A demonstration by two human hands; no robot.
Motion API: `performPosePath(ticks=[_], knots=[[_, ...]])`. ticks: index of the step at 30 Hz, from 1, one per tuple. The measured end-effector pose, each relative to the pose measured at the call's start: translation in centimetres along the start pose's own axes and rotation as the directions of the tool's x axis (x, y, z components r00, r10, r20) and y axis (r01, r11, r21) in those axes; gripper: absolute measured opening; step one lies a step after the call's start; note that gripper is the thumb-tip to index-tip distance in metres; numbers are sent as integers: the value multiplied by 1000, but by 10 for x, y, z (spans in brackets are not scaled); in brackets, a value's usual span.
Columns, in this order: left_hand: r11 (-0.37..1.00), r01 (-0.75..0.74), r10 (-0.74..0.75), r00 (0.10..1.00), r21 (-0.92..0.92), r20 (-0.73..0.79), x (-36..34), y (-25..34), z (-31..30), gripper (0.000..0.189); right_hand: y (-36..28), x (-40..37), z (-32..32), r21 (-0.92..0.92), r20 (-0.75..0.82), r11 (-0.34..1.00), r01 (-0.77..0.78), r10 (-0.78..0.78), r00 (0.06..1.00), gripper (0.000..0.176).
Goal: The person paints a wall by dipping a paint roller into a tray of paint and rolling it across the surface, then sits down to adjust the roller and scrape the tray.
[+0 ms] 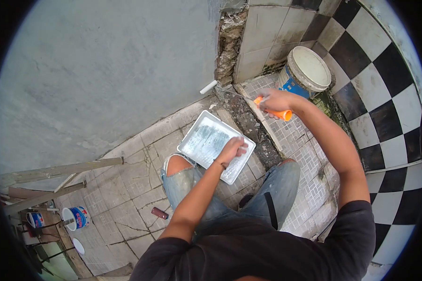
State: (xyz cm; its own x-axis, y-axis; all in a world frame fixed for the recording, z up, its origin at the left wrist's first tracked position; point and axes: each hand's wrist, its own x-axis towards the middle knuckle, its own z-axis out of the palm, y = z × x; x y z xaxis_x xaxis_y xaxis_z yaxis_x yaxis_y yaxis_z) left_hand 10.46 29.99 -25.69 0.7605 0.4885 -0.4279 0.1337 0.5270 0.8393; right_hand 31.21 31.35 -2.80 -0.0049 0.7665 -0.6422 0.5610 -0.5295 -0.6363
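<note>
White roller [208, 87]: at the foot of the grey wall [117, 70], near its broken edge; contact with the wall can't be told. Orange handle [284, 115] clamped in the right hand [274, 100]. Hands apart. Left hand [230, 151] over the tray [206, 133], fingers loosely curled; whether the tray is gripped or touched can't be told.

Handling, as judged: roller best kept flat along its full length, pressed lightly and evenly, turned rather than dragged. Excess best rolled off on the tray beforehand. Near the floor, short slow strokes advised, so grit isn't picked up. Tray best steadied if the roller is worked in it.

Around: tray laid on the paving between wall and knees, white coating inside, patchy. Broken masonry strip [230, 47] runs up the wall's edge; dirt-filled gap [262, 145] beside the tray. Both could snag or soil the roller. Large bucket [309, 68] just beyond the right hand, so elbow room is limited there. Dark red object [160, 213] lying left of the legs. Farther left: wooden beams [65, 173], labelled tub [76, 218]. Checkered wall [384, 84] at right.
</note>
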Motion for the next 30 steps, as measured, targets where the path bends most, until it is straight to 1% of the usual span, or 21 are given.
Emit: performPosePath(ticks=[1,2,3,4,6,7,8,10,11,12,14,16,18,19,21,23,24,26,28,29,30], knots=[[1000,1,-1,1000,-1,4,-7,-12,-4,41,-8,-12,0,40,-45,999,-11,13,999,29],[999,52,-52,999,-8,-7,-15,-23,-8,40,-10,-19,2,84,-89,996,-23,31,996,33],[995,100,-101,995,-16,-15,-19,-35,-12,41,-10,-19,6,109,-128,994,20,-6,992,12],[994,104,-104,995,-16,-5,-18,-50,-15,41,-6,-13,9,112,-133,994,12,3,991,12],[969,237,-237,971,65,-3,-18,-68,-18,38,-5,0,18,222,-103,975,31,-8,995,14],[947,255,-259,966,196,-1,-17,-71,-17,40,-9,-1,19,210,-98,978,20,1,995,16],[946,255,-260,966,199,-1,-18,-74,-17,40,-12,-7,15,212,-99,977,21,0,995,16],[944,91,-120,990,317,72,-19,-86,-20,54,-34,-37,6,206,-69,978,-15,30,997,48],[926,100,-130,990,365,57,-24,-81,-20,58,-40,-53,1,231,-102,973,-4,28,994,47],[926,103,-134,989,362,60,-22,-87,-22,58,-46,-66,-4,233,-100,972,-10,34,994,47],[840,52,-97,994,540,54,-13,-103,-28,62,-55,-82,-9,242,-118,970,17,13,993,47],[815,35,-89,994,578,65,-17,-98,-25,64,-52,-73,-5,254,-120,967,11,21,993,48],[786,12,-74,995,618,74,-17,-92,-23,66,-43,-47,7,313,-105,949,-31,67,992,51],[763,25,-96,993,646,75,-17,-94,-25,66,-35,-26,12,311,-109,950,-28,65,992,51],[737,38,-117,991,675,71,-19,-90,-28,67,-29,5,22,390,-80,921,-12,47,996,10],[663,35,-113,992,748,54,-25,-84,-29,67,-27,7,21,383,-89,924,-3,40,995,6],[663,40,-118,992,747,52,-28,-82,-30,67,-30,3,21,378,-96,926,-1,41,995,11],[698,52,-123,991,714,48,-29,-80,-30,68,-38,-28,11,372,-61,928,-9,35,998,9],[690,42,-113,992,723,50,-29,-82,-34,67,-42,-60,7,308,-142,951,14,32,989,24],[680,34,-102,994,733,49,-29,-83,-37,65,-48,-77,5,310,-144,951,10,37,989,24],[681,34,-106,993,732,53,-30,-86,-39,65,-54,-95,4,285,-154,959,-2,48,987,30]])
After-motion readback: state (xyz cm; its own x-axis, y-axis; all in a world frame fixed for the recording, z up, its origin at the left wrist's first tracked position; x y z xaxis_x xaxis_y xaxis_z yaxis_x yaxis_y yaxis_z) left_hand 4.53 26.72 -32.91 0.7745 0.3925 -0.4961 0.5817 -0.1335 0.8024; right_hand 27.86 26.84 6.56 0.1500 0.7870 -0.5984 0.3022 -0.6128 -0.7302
